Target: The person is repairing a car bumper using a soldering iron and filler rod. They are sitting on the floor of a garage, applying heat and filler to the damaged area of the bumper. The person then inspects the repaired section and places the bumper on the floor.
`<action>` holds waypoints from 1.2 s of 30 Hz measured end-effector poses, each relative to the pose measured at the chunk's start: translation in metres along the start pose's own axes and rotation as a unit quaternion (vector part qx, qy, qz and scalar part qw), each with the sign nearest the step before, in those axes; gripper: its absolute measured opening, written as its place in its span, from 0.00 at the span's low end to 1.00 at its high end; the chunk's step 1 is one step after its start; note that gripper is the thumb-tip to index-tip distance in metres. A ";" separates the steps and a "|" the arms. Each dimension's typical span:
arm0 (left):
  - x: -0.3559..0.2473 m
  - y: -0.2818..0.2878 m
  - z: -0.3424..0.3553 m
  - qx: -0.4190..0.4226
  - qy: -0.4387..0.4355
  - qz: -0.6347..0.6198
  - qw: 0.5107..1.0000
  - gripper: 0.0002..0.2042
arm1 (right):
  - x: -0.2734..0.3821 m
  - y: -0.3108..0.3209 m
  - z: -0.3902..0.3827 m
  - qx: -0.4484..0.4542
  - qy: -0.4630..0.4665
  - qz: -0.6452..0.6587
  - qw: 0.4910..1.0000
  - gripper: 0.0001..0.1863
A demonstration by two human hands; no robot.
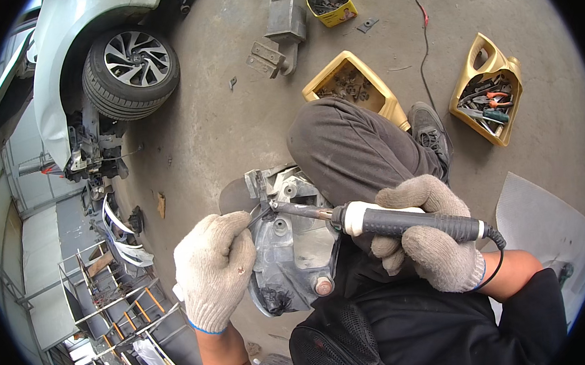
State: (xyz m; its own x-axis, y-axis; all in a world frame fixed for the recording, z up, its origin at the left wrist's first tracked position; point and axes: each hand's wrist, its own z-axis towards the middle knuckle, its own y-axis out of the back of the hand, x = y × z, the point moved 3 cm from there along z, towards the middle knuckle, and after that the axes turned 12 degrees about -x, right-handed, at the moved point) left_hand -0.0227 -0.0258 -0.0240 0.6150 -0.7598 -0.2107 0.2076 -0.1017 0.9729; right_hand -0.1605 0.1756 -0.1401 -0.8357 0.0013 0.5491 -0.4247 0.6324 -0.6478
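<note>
A grey plastic housing (298, 257), probably a lamp body, lies in front of me by my bent leg (337, 145). My gloved left hand (217, 269) pinches a thin dark strip (260, 217) at the housing's upper left. My gloved right hand (425, 234) grips a heating iron (390, 220) with a black and white handle and a cord running down from its end. The iron's flat metal tip meets the housing near the end of the strip.
A white car (58, 36) with a wheel (132, 71) stands upper left. Yellow containers hold metal bits (378, 95) and tools (490, 101). A small yellow tub (331, 3), metal stand (284, 20), cable (423, 58), grey sheet (532, 213) and racks (89, 285) surround me.
</note>
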 end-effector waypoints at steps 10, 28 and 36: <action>0.000 0.001 -0.001 0.003 0.013 -0.001 1.000 0.08 | 0.001 0.000 -0.001 0.002 0.008 -0.014 1.000 0.25; -0.003 0.001 0.001 0.005 0.023 0.013 1.000 0.08 | 0.009 0.000 0.000 -0.016 0.117 -0.008 0.993 0.21; -0.002 0.001 0.001 0.024 0.014 0.024 0.999 0.08 | 0.011 0.000 0.002 0.022 0.396 -0.255 0.882 0.25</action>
State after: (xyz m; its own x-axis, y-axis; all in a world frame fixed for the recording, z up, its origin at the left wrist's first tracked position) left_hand -0.0250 -0.0253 -0.0225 0.6448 -0.7464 -0.1650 0.1404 -0.0965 0.9854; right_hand -0.1705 0.1739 -0.1351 -0.0341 0.2768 0.9603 -0.7033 0.6761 -0.2198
